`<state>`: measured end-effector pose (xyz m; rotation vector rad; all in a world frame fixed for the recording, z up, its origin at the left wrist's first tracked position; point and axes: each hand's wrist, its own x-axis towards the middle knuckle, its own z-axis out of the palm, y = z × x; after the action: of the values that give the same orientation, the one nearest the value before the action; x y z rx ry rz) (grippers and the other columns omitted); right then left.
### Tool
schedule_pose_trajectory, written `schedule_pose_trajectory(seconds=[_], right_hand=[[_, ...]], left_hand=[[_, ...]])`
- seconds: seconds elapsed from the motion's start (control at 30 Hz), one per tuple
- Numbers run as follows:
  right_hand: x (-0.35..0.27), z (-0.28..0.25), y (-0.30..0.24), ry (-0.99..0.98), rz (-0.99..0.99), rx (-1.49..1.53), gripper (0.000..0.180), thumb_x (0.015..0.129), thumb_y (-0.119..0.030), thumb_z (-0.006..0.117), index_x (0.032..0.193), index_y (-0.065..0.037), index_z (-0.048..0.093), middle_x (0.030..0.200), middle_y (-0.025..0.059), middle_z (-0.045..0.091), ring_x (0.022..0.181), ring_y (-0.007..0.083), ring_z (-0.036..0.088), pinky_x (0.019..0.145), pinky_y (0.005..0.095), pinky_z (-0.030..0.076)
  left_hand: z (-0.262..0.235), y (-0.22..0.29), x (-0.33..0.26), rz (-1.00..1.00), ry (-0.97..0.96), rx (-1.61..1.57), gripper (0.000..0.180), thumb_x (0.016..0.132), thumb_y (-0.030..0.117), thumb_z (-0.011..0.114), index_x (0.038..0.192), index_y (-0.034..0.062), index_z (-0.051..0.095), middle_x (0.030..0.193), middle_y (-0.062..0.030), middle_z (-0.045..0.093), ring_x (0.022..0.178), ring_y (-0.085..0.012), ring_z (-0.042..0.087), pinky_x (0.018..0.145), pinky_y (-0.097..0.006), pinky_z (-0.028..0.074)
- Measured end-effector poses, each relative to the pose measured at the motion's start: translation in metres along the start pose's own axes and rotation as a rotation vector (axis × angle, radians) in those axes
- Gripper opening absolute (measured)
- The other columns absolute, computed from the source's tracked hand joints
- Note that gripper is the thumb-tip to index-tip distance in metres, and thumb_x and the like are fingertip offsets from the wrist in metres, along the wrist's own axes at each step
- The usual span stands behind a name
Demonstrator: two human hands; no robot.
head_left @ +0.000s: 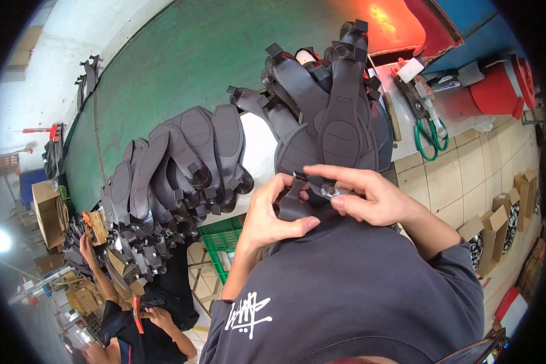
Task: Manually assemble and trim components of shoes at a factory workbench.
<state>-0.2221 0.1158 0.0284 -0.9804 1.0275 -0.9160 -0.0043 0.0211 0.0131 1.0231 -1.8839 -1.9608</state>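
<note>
Close to my chest, my left hand (274, 209) curls its thumb and fingers round a black heeled shoe sole (292, 205). Across from it, my right hand (370, 193) pinches a small shiny metal piece (329, 192) between thumb and fingers, its index finger stretched toward the sole's upper tip. What the metal piece is, I cannot tell. Just beyond my hands lies a pile of black soles with heels (343, 130), some overlapping. More such soles (191, 136) lean in a row to the left on the table edge.
A green table top (182, 60) stretches away ahead. To the right lie green-handled scissors (429, 136), a wooden-handled tool (392, 115) and a red object (497, 88). A green crate (221, 239) stands below the table. Another person (142, 327) works at lower left. Open cartons (494, 227) stand at right.
</note>
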Motion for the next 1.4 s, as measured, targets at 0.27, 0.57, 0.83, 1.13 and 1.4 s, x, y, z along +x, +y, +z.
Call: schedule_pose_trajectory(seconds=[0.27, 0.57, 0.83, 1.13, 1.4], right_hand=[[0.003, 0.007, 0.001, -0.016, 0.094, 0.049, 0.051, 0.093, -0.007, 0.058, 0.143, -0.008, 0.044, 0.071, -0.0025, 0.054, 0.065, 0.0026, 0.045, 0.059, 0.0214, 0.036], [0.005, 0.008, -0.004, 0.016, 0.107, 0.071, 0.046, 0.093, -0.006, 0.06, 0.137, -0.006, 0.048, 0.077, -0.0006, 0.059, 0.069, 0.002, 0.047, 0.06, 0.0217, 0.038], [0.006, 0.007, 0.002, 0.022, 0.053, 0.059, 0.047, 0.092, -0.006, 0.061, 0.137, -0.006, 0.047, 0.082, 0.0013, 0.061, 0.072, 0.0027, 0.049, 0.062, 0.0225, 0.04], [0.006, 0.007, -0.005, -0.03, 0.198, 0.158, 0.054, 0.094, -0.007, 0.06, 0.145, -0.011, 0.044, 0.07, -0.0058, 0.053, 0.06, -0.0001, 0.043, 0.054, 0.017, 0.035], [0.008, 0.012, 0.017, -0.054, 0.04, 0.182, 0.046, 0.098, -0.003, 0.052, 0.144, -0.007, 0.047, 0.118, -0.0002, 0.064, 0.093, 0.0003, 0.052, 0.088, 0.0209, 0.046]], left_hand=[[0.004, 0.004, -0.007, 0.019, 0.055, 0.085, 0.051, 0.055, 0.022, 0.086, 0.091, 0.002, 0.056, 0.085, -0.0047, 0.06, 0.079, -0.012, 0.055, 0.073, -0.026, 0.046], [0.007, 0.004, -0.006, 0.057, 0.055, 0.12, 0.05, 0.055, 0.02, 0.085, 0.091, 0.0019, 0.055, 0.085, -0.0051, 0.059, 0.079, -0.0129, 0.055, 0.073, -0.027, 0.045], [0.006, 0.005, -0.005, 0.023, 0.044, 0.074, 0.05, 0.055, 0.019, 0.084, 0.091, 0.0016, 0.055, 0.084, -0.005, 0.059, 0.079, -0.0121, 0.054, 0.072, -0.026, 0.044], [0.005, -0.001, -0.008, 0.087, 0.028, 0.094, 0.05, 0.054, 0.02, 0.084, 0.09, 0.0009, 0.056, 0.082, -0.0042, 0.058, 0.076, -0.0118, 0.053, 0.07, -0.025, 0.043], [-0.002, -0.012, -0.007, 0.094, -0.049, -0.056, 0.05, 0.053, 0.022, 0.084, 0.09, 0.0014, 0.056, 0.084, -0.0021, 0.057, 0.076, -0.0106, 0.052, 0.068, -0.023, 0.041]])
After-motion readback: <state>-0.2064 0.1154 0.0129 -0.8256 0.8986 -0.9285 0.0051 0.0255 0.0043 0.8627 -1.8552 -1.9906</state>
